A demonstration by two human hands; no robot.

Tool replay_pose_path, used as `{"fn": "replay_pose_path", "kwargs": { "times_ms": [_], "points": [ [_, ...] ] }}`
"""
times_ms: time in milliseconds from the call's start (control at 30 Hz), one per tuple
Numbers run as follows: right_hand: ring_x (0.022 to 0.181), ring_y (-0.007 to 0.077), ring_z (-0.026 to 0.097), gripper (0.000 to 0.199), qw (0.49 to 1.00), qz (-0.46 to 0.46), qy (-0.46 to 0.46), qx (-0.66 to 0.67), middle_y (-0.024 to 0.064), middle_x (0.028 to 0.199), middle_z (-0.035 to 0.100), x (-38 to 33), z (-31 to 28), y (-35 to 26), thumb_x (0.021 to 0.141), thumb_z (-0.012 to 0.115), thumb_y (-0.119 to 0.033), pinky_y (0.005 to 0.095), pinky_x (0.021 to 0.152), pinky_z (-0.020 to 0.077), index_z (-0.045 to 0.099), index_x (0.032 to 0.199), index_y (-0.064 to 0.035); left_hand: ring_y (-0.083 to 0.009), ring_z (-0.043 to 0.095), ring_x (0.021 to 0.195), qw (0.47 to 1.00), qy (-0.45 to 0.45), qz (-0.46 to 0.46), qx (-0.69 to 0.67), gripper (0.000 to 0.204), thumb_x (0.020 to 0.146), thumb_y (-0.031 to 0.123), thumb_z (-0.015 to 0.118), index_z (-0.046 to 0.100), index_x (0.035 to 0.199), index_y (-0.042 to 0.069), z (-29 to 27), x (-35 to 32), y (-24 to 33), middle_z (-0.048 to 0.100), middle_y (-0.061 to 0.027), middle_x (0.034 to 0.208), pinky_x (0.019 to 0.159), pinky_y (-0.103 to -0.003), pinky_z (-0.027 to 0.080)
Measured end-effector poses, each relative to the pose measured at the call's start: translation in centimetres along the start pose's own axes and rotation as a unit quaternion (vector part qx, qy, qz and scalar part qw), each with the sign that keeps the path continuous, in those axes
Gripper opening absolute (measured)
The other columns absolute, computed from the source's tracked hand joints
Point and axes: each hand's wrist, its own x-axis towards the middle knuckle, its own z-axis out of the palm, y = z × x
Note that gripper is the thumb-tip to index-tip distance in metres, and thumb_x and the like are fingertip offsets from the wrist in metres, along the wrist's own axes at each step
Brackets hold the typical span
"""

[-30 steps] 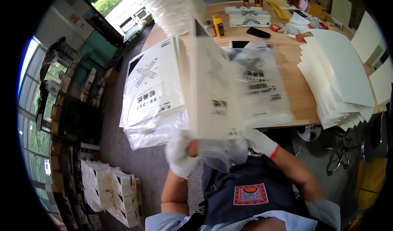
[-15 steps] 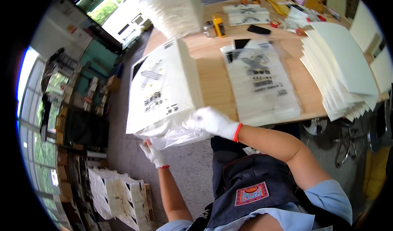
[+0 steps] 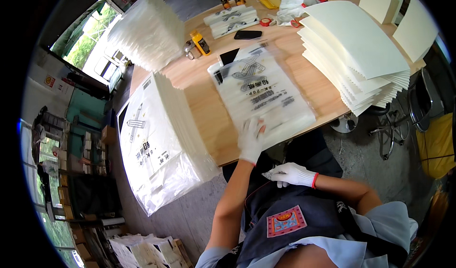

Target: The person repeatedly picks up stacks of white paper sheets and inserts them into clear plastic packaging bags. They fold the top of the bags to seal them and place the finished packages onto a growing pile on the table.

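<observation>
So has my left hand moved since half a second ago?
Yes: against the table, the left hand went right, from the bagged stack to the printed bags.

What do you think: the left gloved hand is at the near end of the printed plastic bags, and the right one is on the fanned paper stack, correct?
Not quite: in the head view, the right gloved hand is in front of the dark apron, not on the fanned paper stack. The left gloved hand is where you say.
</observation>
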Motion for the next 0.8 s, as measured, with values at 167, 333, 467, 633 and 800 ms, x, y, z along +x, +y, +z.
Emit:
{"fn": "replay_pose_path", "kwargs": {
  "times_ms": [167, 333, 467, 633, 800],
  "points": [
    [0.064, 0.0113, 0.062, 0.031, 0.999, -0.004, 0.046, 0.017, 0.0051, 0.076, 0.068, -1.3, -0.2, 0.5, 0.093, 0.053, -0.033, 0.0262, 0.064, 0.0495, 0.065, 0.096, -0.0048, -0.0310, 0.055, 0.096, 0.977, -0.123, 0.010, 0.174, 0.015, 0.075, 0.025, 0.071, 0.065, 0.081, 0.012, 4.3, 5.5, -2.5, 0.060, -0.0084, 0.100, 0.084, -0.041, 0.045],
    [0.064, 0.0118, 0.062, 0.024, 0.992, -0.057, 0.077, 0.079, 0.0064, 0.077, 0.068, -1.2, -1.6, 2.7, 0.092, 0.054, -0.025, 0.0257, 0.062, 0.0500, 0.065, 0.095, -0.0035, -0.0303, 0.056, 0.094, 0.974, -0.159, 0.024, 0.161, 0.012, 0.077, 0.024, 0.069, 0.067, 0.075, 0.012, 3.1, 7.4, -2.6, 0.062, -0.0084, 0.090, 0.084, -0.041, 0.044],
    [0.069, 0.0132, 0.064, 0.039, 0.962, -0.071, 0.146, 0.220, 0.0105, 0.091, 0.069, 0.8, -5.9, 1.3, 0.091, 0.059, -0.035, 0.0261, 0.061, 0.0511, 0.061, 0.108, -0.0004, -0.0315, 0.057, 0.090, 0.980, -0.172, 0.017, 0.098, 0.015, 0.079, 0.024, 0.067, 0.067, 0.078, 0.010, 1.0, 6.5, 0.2, 0.064, -0.0097, 0.086, 0.081, -0.041, 0.045],
    [0.078, 0.0206, 0.066, 0.057, 0.897, -0.038, 0.405, 0.174, 0.0156, 0.100, 0.068, 9.2, -9.4, 4.9, 0.090, 0.056, -0.047, 0.0315, 0.067, 0.0515, 0.056, 0.124, -0.0020, -0.0251, 0.058, 0.083, 0.979, -0.201, -0.021, 0.019, 0.018, 0.086, 0.025, 0.064, 0.066, 0.085, 0.007, 2.0, 6.7, 3.5, 0.064, -0.0100, 0.083, 0.071, -0.035, 0.046],
    [0.063, 0.0162, 0.064, 0.037, 0.930, -0.018, 0.341, 0.133, 0.0115, 0.075, 0.068, 5.6, -10.2, 4.4, 0.090, 0.056, -0.036, 0.0299, 0.058, 0.0496, 0.066, 0.101, -0.0020, -0.0072, 0.049, 0.070, 0.902, -0.160, -0.181, -0.359, 0.004, 0.091, 0.014, 0.059, 0.060, 0.090, 0.010, -0.5, 7.4, 1.9, 0.053, 0.0042, 0.074, 0.063, -0.024, 0.041]
  ]
}}
